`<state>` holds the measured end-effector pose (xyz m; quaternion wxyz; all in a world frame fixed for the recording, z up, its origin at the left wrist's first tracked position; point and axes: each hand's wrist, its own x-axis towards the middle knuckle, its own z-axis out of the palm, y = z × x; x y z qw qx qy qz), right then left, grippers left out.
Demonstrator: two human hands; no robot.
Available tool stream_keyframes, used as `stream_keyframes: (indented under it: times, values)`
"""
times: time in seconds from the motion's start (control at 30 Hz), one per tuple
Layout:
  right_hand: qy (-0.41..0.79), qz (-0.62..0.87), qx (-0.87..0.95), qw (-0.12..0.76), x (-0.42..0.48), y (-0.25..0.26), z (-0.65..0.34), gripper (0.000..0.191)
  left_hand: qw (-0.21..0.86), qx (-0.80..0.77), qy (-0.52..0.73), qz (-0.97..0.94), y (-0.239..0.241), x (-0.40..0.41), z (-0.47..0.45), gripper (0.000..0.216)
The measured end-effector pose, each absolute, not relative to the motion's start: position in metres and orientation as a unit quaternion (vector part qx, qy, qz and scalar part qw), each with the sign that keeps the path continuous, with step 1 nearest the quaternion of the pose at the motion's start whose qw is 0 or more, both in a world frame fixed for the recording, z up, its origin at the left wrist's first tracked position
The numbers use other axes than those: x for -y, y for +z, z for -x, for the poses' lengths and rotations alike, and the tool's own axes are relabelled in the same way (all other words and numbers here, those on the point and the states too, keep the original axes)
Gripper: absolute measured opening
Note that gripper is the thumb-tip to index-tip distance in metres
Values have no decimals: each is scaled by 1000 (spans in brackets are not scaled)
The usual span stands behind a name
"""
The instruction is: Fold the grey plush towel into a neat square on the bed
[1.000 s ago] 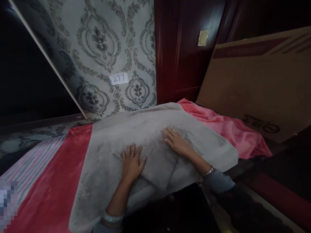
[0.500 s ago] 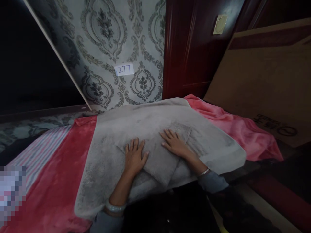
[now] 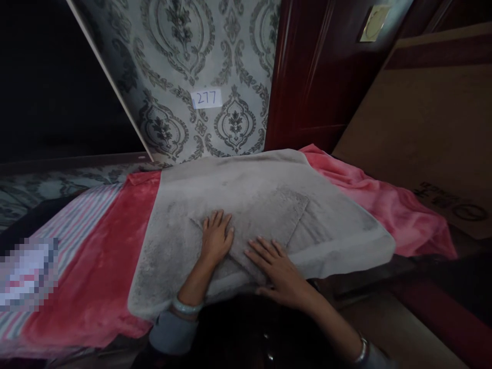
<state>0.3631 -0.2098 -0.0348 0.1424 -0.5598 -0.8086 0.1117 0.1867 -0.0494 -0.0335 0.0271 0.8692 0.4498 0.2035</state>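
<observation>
A grey plush square of cloth [image 3: 269, 215], its kind unclear, lies turned at an angle on a larger pale grey plush sheet [image 3: 165, 251]. On the square's left side my left hand [image 3: 217, 238] rests flat, palm down, its fingers a little apart. My right hand [image 3: 282, 274] is at the square's near corner, fingers stretched out over it and thumb past the near edge. Neither hand grips anything. Part of the square is hidden under both hands.
Red-pink plush fabric [image 3: 96, 271] spreads at the left, with striped cloth [image 3: 80, 220] beside it. More pink fabric [image 3: 388, 205] bunches at the right. A large cardboard box [image 3: 430, 123] leans there. Behind are a dark screen [image 3: 61, 77] and a patterned wall [image 3: 172, 77].
My right hand has come back from the middle of the grey square to its near corner. My left hand stays on the left side. The view has shifted slightly.
</observation>
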Motion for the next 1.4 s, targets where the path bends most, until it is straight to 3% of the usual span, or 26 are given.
stream_keyframes:
  times: [0.3, 0.47, 0.6, 0.73, 1.0, 1.23, 1.4]
  values:
    - [59, 569, 806, 149, 206, -50, -367, 103, 133, -445, 267, -845, -41, 66, -168, 47]
    - [67, 559, 805, 186, 197, -54, -371, 105, 386, -491, 425, -655, -42, 94, -144, 58]
    - [84, 536, 799, 260, 189, -58, -375, 96, 626, -420, 469, -459, -25, 113, -133, 59]
    - [97, 505, 783, 350, 183, -53, -377, 89, 713, -406, 450, -354, -17, 120, -129, 56]
    - [115, 527, 738, 405, 175, -28, -373, 73, 729, -377, 472, -323, -14, 106, -162, 51]
    - [94, 520, 752, 394, 174, -15, -349, 76, 593, -455, 555, -365, -14, 73, -189, 72]
    - [179, 434, 817, 334, 190, 12, -323, 56, 504, -471, 529, -495, 2, 64, -139, 81]
